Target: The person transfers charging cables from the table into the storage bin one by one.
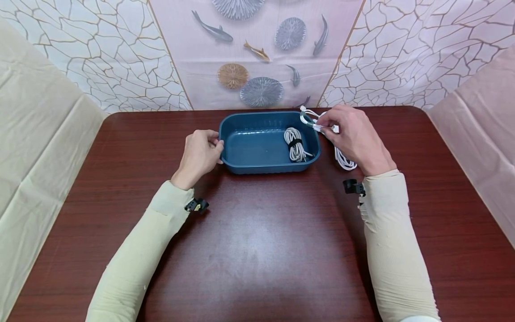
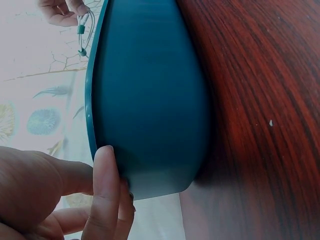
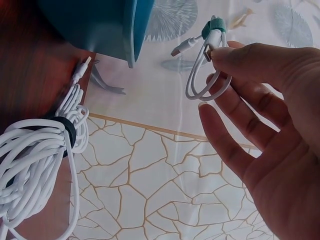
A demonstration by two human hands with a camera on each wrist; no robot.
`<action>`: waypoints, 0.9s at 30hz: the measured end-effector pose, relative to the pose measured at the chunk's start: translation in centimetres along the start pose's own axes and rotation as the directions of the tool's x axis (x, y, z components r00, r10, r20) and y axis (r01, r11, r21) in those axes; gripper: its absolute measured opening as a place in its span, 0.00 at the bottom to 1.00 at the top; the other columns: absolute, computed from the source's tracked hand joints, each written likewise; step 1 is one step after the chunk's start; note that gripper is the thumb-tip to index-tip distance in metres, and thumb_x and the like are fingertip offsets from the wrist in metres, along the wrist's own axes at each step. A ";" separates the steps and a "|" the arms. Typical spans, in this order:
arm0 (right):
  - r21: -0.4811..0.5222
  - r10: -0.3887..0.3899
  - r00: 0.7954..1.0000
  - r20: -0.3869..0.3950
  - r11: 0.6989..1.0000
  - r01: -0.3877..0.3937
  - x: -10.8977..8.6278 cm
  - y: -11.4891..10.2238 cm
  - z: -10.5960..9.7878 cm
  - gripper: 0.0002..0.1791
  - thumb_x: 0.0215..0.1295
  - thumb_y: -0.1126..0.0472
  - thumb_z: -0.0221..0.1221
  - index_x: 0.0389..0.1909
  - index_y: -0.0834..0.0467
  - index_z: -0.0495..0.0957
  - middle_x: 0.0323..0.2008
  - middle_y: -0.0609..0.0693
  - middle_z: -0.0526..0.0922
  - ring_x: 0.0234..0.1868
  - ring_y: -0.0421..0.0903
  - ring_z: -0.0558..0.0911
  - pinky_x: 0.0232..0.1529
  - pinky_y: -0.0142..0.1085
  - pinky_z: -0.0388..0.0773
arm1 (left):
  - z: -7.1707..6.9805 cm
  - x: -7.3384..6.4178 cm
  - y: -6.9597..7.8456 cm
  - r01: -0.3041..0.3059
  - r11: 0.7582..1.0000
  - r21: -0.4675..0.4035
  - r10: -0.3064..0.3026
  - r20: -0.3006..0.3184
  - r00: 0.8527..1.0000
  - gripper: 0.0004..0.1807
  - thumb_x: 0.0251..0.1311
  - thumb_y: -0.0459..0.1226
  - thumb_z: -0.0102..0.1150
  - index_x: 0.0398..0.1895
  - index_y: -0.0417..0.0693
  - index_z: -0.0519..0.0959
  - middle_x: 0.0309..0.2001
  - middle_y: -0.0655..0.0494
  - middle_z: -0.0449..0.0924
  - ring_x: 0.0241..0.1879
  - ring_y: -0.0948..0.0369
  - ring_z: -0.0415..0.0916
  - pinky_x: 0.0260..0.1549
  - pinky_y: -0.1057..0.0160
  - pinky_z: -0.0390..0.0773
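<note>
A dark blue plastic bin (image 1: pixel 257 147) stands near the table's far edge. My left hand (image 1: pixel 201 150) grips the bin's left rim, thumb on the inner side and fingers outside, as the left wrist view also shows. With thumb and fingertips my right hand (image 1: pixel 354 134) pinches a short white USB cable (image 3: pixel 189 45), coiled and wrapped with a green strap (image 3: pixel 217 24). That coil is raised over the bin's right rim. Inside the bin, at its right end, lies a bundled grey-white cable (image 1: pixel 295 145) with a black tie around it.
Right of the bin, partly under my right hand, white cable bundles (image 1: pixel 345 161) lie on the table; a black strap (image 3: pixel 65 131) binds one. The dark red wooden table (image 1: pixel 249 241) ends at a patterned backdrop (image 1: pixel 261 53). Pale cloth walls (image 1: pixel 36 147) flank both sides.
</note>
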State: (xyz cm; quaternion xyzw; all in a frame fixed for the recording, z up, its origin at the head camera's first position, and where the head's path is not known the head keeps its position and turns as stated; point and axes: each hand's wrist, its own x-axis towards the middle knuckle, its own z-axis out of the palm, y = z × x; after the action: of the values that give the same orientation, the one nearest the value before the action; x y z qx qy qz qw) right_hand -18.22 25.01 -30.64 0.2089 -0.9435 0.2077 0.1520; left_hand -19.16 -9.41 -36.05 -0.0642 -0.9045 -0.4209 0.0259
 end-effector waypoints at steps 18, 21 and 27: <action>0.023 -0.022 1.000 0.007 1.000 0.021 0.2 -0.1 0.3 0.07 0.64 0.73 0.64 0.40 0.63 0.86 0.40 0.57 0.87 0.43 0.53 0.84 0.50 0.47 0.81 | 0.0 0.0 -0.1 -0.008 1.000 0.003 0.008 0.000 1.000 0.16 0.71 0.32 0.56 0.55 0.30 0.81 0.35 0.43 0.84 0.20 0.60 0.85 0.19 0.72 0.83; 0.022 -0.023 1.000 0.014 1.000 0.023 0.2 -0.1 0.3 0.07 0.64 0.73 0.64 0.41 0.63 0.86 0.40 0.57 0.87 0.43 0.53 0.83 0.51 0.47 0.81 | 0.0 0.0 0.0 -0.006 1.000 0.004 0.006 0.000 1.000 0.16 0.71 0.33 0.56 0.56 0.30 0.81 0.35 0.42 0.84 0.19 0.61 0.85 0.20 0.71 0.83; 0.029 -0.040 0.999 0.025 0.999 0.039 0.3 -0.3 0.4 0.08 0.64 0.74 0.63 0.42 0.63 0.86 0.41 0.57 0.87 0.45 0.53 0.83 0.54 0.48 0.80 | 0.0 0.1 -0.1 -0.013 1.000 -0.006 0.013 -0.002 1.000 0.16 0.70 0.32 0.56 0.55 0.30 0.81 0.35 0.42 0.84 0.19 0.60 0.85 0.17 0.72 0.82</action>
State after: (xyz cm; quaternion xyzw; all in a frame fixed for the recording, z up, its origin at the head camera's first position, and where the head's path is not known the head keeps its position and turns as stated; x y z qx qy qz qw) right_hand -18.42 24.50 -30.79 0.2323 -0.9380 0.2154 0.1410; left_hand -19.25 -9.47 -36.13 -0.0697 -0.9028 -0.4233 0.0293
